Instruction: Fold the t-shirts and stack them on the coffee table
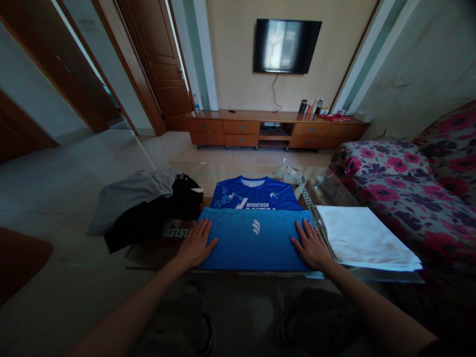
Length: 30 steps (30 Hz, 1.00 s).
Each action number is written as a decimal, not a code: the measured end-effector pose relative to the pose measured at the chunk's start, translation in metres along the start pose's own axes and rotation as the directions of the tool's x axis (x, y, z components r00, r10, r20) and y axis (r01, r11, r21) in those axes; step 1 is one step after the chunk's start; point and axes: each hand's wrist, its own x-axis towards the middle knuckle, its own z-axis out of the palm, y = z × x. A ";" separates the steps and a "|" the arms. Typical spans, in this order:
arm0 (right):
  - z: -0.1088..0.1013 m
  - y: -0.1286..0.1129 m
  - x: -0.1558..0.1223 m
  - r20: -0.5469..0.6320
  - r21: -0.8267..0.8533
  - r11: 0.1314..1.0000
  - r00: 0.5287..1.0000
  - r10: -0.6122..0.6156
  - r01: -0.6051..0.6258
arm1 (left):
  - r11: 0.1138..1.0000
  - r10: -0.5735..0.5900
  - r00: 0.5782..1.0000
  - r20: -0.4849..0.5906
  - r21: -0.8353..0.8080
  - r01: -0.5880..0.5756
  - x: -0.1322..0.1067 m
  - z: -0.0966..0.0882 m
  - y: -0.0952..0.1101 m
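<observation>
A blue marathon shirt [255,218] lies on a glass coffee table [327,191], its lower half folded up over the printed front. My left hand [196,244] lies flat with fingers spread on the fold's left edge. Pressed on the fold's right edge is my right hand [311,244], also flat and open. Neither hand grips anything.
A heap of grey and black clothes [143,206] sits at the table's left end. A folded white cloth [362,238] lies to the right of the shirt. A floral sofa [409,183] stands on the right. A wooden TV cabinet [275,129] lines the far wall.
</observation>
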 end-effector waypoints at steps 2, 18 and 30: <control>-0.005 -0.002 0.003 -0.008 0.008 1.000 1.000 0.013 -0.013 | 0.999 -0.044 0.999 -0.031 0.007 0.044 0.004 -0.005 0.001; 0.005 0.008 0.050 0.010 0.007 1.000 1.000 0.024 -0.024 | 0.996 -0.086 0.996 -0.036 0.001 0.086 0.053 0.018 -0.010; 0.009 0.027 0.067 -0.005 0.052 0.996 0.998 0.067 -0.067 | 0.991 -0.129 0.990 -0.055 0.035 0.131 0.083 0.017 -0.003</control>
